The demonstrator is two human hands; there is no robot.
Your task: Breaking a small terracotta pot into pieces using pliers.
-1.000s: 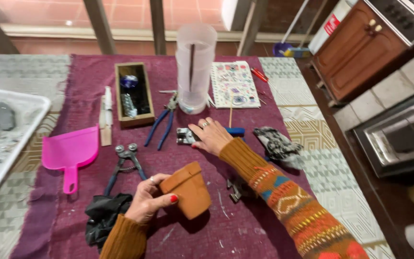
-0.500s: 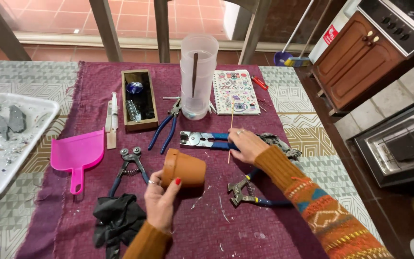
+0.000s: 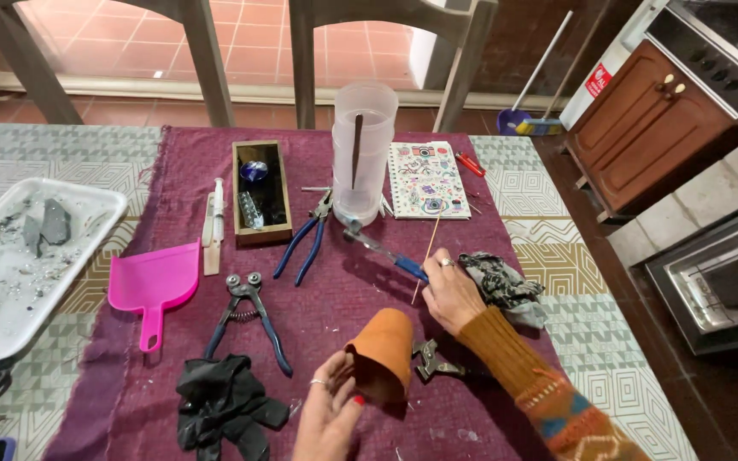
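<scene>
left hand (image 3: 328,416) low in the frame, fingers curled around a small terracotta pot (image 3: 382,353), clamped from below and behind. the pot is tipped on its side, narrow base up and toward the right hand, its wide mouth facing down toward the bottom edge, so its long axis runs steeply from upper right to lower left. it sits just below centre, lifted off the purple cloth (image 3: 181,171).

right hand (image 3: 450,294) right of centre, fingers closed narrowly on blue-handled pliers (image 3: 382,253), gripping the handle end; the metal nose points up-left toward the clear plastic container (image 3: 363,154). a thin wooden stick (image 3: 428,252) runs just beside the fingers; touching or not, can't tell.

a grey rag (image 3: 501,286) lies just right of that hand, a dark metal tool (image 3: 433,360) just under the pot's right side. further left: wheeled nippers (image 3: 249,312), a black glove (image 3: 224,405), a pink dustpan (image 3: 151,286). upper centre: a wooden box (image 3: 260,195), blue pliers (image 3: 305,243), a patterned notebook (image 3: 429,179). a white tray (image 3: 19,265) sits at the left edge.
</scene>
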